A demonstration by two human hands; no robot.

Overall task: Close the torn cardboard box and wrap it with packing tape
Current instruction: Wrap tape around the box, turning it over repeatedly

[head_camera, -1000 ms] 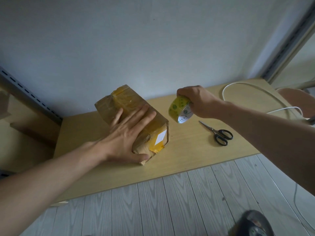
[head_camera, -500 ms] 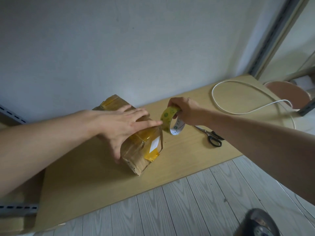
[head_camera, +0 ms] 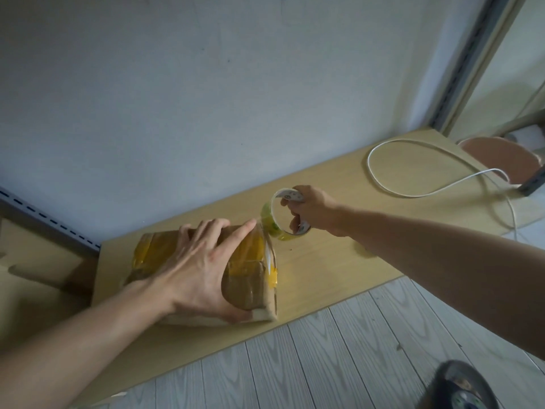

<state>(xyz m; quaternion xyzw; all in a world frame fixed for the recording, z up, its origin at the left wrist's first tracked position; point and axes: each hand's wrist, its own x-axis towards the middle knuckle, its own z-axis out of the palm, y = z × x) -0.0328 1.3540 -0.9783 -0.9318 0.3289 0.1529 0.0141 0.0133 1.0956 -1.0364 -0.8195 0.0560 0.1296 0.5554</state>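
Left hand (head_camera: 203, 261) lies flat, fingers spread, on the box (head_camera: 247, 290). Right hand (head_camera: 315, 209) grips the tape roll (head_camera: 278, 219) just right of it.

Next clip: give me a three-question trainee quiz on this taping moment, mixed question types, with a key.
1. True or false: the left hand rests flat on top of the cardboard box.
2. Which hand holds the tape roll? A) left B) right C) neither
3. Fill in: the white cable lies looped on the ____.

Key:
1. True; its fingers spread over the box top.
2. B; the right hand grips the roll just beside the box's upper right corner.
3. Table, far right of the box.
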